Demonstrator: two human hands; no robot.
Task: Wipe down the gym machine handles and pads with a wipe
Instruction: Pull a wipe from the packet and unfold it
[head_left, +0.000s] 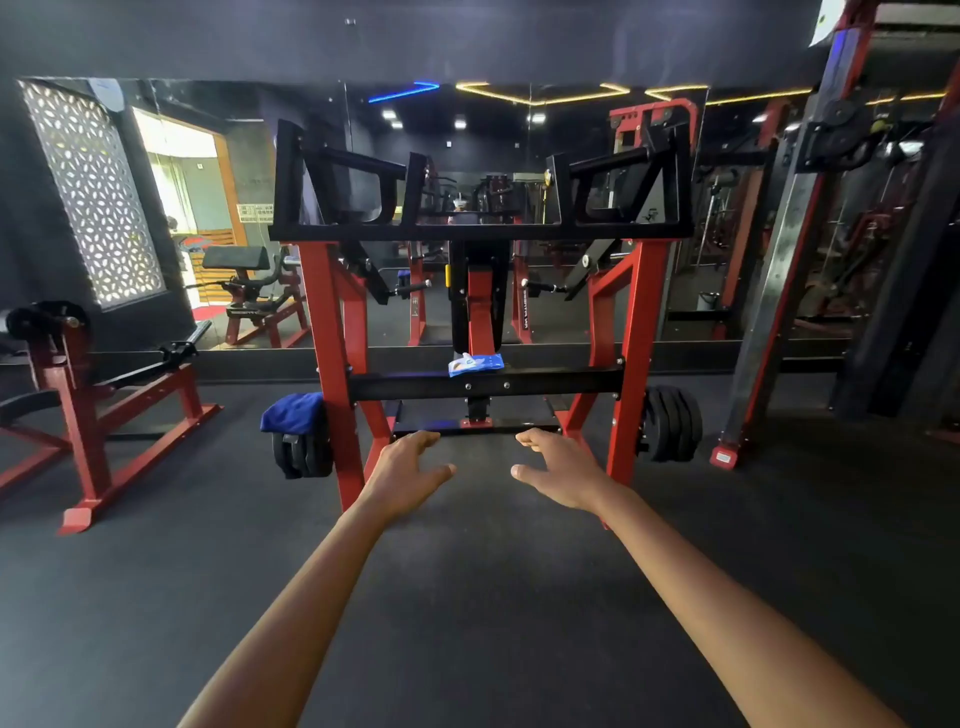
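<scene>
Wiping has not begun: left hand (402, 470) and right hand (558, 470) reach empty, fingers spread, toward the blue-white wipe packet (475, 364) atop the red-and-black steel machine's black crossbar (545, 382); picking it up seems next.

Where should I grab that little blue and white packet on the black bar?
Probably pinch the wipe packet at its right end, coming from above. It lies flat on the black crossbar, and that end looks clear, while the upright post stands close behind its left part.

red-and-black gym machine (483, 234) stands before me; blue-white wipe pack (476, 364) lies on its black crossbar (545, 382).
</scene>
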